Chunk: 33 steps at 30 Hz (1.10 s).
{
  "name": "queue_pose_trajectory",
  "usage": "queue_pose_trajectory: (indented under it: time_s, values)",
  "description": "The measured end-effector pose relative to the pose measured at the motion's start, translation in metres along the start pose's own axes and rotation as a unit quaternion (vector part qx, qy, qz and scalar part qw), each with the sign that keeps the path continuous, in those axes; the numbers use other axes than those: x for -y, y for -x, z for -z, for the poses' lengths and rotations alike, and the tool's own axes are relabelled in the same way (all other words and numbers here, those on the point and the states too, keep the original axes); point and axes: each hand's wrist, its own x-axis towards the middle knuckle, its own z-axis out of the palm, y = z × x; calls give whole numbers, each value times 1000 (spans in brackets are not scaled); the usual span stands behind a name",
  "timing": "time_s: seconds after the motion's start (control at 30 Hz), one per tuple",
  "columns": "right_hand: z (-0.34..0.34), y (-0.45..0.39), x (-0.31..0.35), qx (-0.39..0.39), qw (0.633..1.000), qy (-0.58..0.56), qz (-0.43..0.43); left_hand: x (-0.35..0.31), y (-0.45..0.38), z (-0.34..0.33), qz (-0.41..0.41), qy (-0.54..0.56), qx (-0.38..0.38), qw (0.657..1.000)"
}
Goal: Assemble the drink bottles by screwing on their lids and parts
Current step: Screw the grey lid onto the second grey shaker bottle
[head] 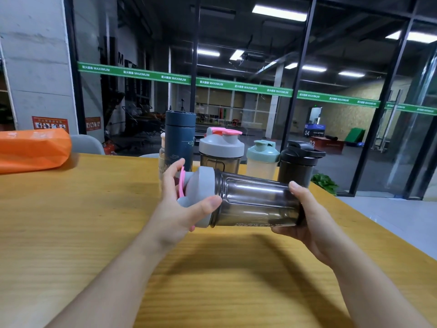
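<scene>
— Starting at the far left, what sits beside you?

— An orange bag (33,150) lies on the far left edge of the wooden table (78,221), well apart from everything else.

— And your left hand?

— Your left hand (182,209) cups the grey lid (201,185) of the smoky shaker bottle (255,202). The thumb presses along the lid's near rim, and the fingers (171,172) curl over its top, where a pink flip cap (181,183) shows between them. The lid sits on the bottle's mouth; whether it is fully tightened, you cannot tell.

— How does the bottle lie?

— On its side, held in the air above the table, lid to your left and base to your right.

— Your right hand?

— Your right hand (307,223) wraps the base end of the bottle, thumb on top of the wall and fingers (281,230) underneath.

— What stands behind?

— A row of bottles along the table's far edge. Left to right: a clear bottle with a pale top (162,152), half hidden; a tall dark blue flask (181,138); a second grey-lidded shaker (221,147) with its pink cap up; a small shaker with a mint green lid (262,157); and a black shaker (299,162). All five stand upright with lids on.

— Beyond them?

— A glass wall with a green banner strip (236,86) running across it.
</scene>
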Motion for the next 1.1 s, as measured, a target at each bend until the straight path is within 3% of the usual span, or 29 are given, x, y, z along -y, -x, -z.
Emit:
queue_pose_trajectory:
  time_s: [0.37, 0.7, 0.93, 1.1]
  values:
    - [6, -2, -3, 40, 998, -21, -39, 12, -9, 10, 179, 117, -5, 977]
    - [10, -3, -5, 25, 993, 84, -81, 18, -11, 15, 150, 102, 16, 983]
    - [4, -8, -10, 13, 994, 65, -89, 23, -14, 15, 146, 86, 13, 985]
    - [13, -8, -8, 85, 996, 19, -34, 23, -15, 15, 193, 126, -16, 973]
